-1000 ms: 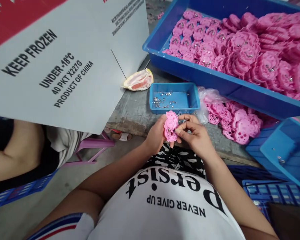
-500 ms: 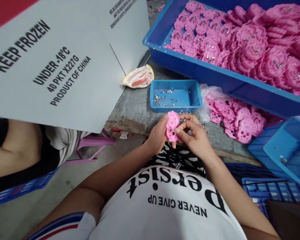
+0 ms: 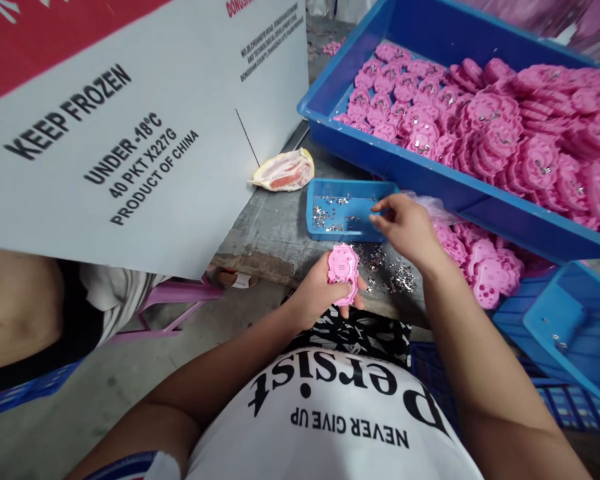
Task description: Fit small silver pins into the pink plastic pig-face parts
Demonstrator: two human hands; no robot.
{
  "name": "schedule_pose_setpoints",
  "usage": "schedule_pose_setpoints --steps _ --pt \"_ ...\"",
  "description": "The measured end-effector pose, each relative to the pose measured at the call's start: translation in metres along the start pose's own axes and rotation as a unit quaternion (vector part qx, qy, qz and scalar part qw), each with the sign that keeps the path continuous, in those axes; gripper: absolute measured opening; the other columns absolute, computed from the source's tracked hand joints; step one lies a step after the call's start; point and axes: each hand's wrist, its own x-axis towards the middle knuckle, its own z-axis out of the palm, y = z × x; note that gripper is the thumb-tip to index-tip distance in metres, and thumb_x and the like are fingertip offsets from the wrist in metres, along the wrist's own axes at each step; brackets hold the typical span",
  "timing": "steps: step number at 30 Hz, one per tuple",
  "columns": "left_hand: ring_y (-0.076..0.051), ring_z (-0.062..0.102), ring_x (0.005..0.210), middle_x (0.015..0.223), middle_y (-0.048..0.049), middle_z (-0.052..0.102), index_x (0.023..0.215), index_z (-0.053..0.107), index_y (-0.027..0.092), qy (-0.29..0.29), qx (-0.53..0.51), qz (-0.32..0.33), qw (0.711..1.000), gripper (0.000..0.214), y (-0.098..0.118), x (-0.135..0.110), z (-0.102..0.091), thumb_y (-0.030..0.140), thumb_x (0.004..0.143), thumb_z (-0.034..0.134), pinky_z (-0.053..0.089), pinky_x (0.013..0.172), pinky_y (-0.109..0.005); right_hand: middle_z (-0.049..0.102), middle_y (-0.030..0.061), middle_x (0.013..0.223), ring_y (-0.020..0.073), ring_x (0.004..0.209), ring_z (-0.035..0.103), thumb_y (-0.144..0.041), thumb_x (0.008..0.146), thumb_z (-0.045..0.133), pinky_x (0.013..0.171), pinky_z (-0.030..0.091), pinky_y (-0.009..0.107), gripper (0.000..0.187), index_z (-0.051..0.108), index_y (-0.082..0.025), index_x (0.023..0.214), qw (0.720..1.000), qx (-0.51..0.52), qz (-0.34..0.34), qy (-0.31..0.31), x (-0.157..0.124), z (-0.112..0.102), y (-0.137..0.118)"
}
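Note:
My left hand (image 3: 320,293) grips a small pink plastic part (image 3: 344,270) upright, just in front of the table edge. My right hand (image 3: 405,225) reaches over the right end of a small blue tray (image 3: 325,230) that holds several tiny metal pieces; its fingers are pinched together near the tray's contents, and whether they hold a piece I cannot make out. More loose metal pieces (image 3: 395,270) lie on the grey table between the two hands.
A large blue bin (image 3: 430,173) full of pink parts stands at the back right. A loose pile of pink parts (image 3: 480,260) lies in front of it. A blue box (image 3: 575,327) sits at the right, a grey cardboard sheet (image 3: 130,147) at the left. Another person's leg (image 3: 15,313) shows below the sheet.
My right hand has left the pink part and moved forward to the small blue tray. My left hand still holds the part, now a little lower.

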Motion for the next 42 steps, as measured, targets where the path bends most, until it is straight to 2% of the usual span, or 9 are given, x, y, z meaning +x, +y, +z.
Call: schedule_pose_setpoints --steps 7,14,19,22,24,26,29,36,42 --pt "-0.017 0.072 0.062 0.090 -0.0017 0.072 0.114 0.048 0.019 0.025 0.020 -0.006 0.999 0.046 0.001 -0.007 -0.014 0.013 0.071 0.064 0.048 0.041 -0.021 0.080 0.0191 0.107 0.0302 0.098 0.073 -0.016 0.083 0.070 0.086 0.053 0.037 0.019 0.081 -0.014 0.098 0.938 -0.266 0.024 -0.220 0.061 0.022 -0.013" --pt "-0.017 0.072 0.061 0.089 -0.0028 0.072 0.111 0.051 0.018 0.041 0.026 0.002 0.999 0.044 0.004 -0.010 -0.022 0.015 0.070 0.065 0.048 0.040 -0.021 0.078 0.0267 0.109 0.0332 0.103 0.075 -0.010 0.088 0.059 0.087 0.056 0.038 0.029 0.080 -0.007 0.108 0.923 -0.307 0.026 -0.229 0.061 0.039 -0.014" --pt "-0.017 0.071 0.060 0.088 -0.0027 0.072 0.109 0.050 0.017 0.060 0.010 0.005 0.998 0.044 0.006 -0.008 -0.023 0.015 0.069 0.067 0.047 0.039 -0.021 0.077 0.0267 0.111 0.0328 0.104 0.075 -0.009 0.089 0.056 0.088 0.055 0.038 0.028 0.078 -0.007 0.107 0.927 -0.304 0.029 -0.217 0.060 0.026 -0.020" --pt "-0.017 0.071 0.061 0.088 -0.0024 0.072 0.109 0.051 0.017 0.083 -0.001 0.037 0.996 0.044 0.010 -0.006 -0.022 0.018 0.070 0.072 0.048 0.041 -0.022 0.079 0.0177 0.101 0.0272 0.093 0.073 -0.013 0.088 0.058 0.081 0.053 0.035 0.019 0.076 -0.013 0.097 0.963 -0.223 0.009 -0.153 0.046 0.005 -0.030" --pt "-0.016 0.070 0.063 0.088 -0.0018 0.071 0.109 0.052 0.018 0.104 -0.007 0.068 0.992 0.045 0.015 -0.005 -0.021 0.021 0.071 0.075 0.049 0.043 -0.022 0.077 0.0078 0.083 0.0209 0.077 0.069 -0.018 0.085 0.065 0.070 0.050 0.030 0.006 0.070 -0.017 0.084 0.989 -0.075 -0.021 -0.127 0.025 -0.006 -0.036" --pt "-0.016 0.070 0.064 0.088 -0.0013 0.070 0.108 0.053 0.018 0.125 -0.011 0.096 0.987 0.045 0.019 -0.002 -0.017 0.022 0.071 0.077 0.050 0.045 -0.022 0.071 0.0013 0.071 0.0153 0.063 0.061 -0.026 0.085 0.068 0.060 0.045 0.026 0.010 0.065 -0.019 0.078 0.984 0.077 -0.041 -0.154 -0.001 -0.011 -0.042" --pt "-0.015 0.069 0.064 0.088 -0.0008 0.069 0.106 0.054 0.018 0.148 -0.006 0.119 0.982 0.045 0.019 0.002 -0.010 0.020 0.069 0.078 0.051 0.046 -0.022 0.067 -0.0014 0.065 0.0126 0.056 0.055 -0.032 0.085 0.069 0.055 0.041 0.025 0.017 0.062 -0.020 0.075 0.963 0.199 -0.017 -0.182 -0.039 -0.007 -0.046" --pt "-0.014 0.069 0.065 0.090 -0.0008 0.071 0.108 0.055 0.020 0.187 0.101 0.131 0.968 0.042 0.001 0.006 0.000 0.015 0.072 0.074 0.051 0.050 -0.022 0.069 -0.0002 0.065 0.0141 0.056 0.059 -0.026 0.086 0.065 0.057 0.043 0.027 0.012 0.066 -0.021 0.076 0.967 0.227 0.038 -0.113 -0.078 0.006 -0.044" --pt "-0.016 0.072 0.081 0.091 0.0005 0.074 0.115 0.059 0.022 0.217 0.280 0.205 0.913 0.044 -0.003 0.004 0.001 0.007 0.075 0.070 0.058 0.080 -0.031 0.068 -0.0004 0.063 0.0173 0.061 0.064 -0.023 0.087 0.064 0.062 0.045 0.029 0.008 0.068 -0.022 0.080 0.974 0.206 0.051 -0.081 -0.090 0.008 -0.041"
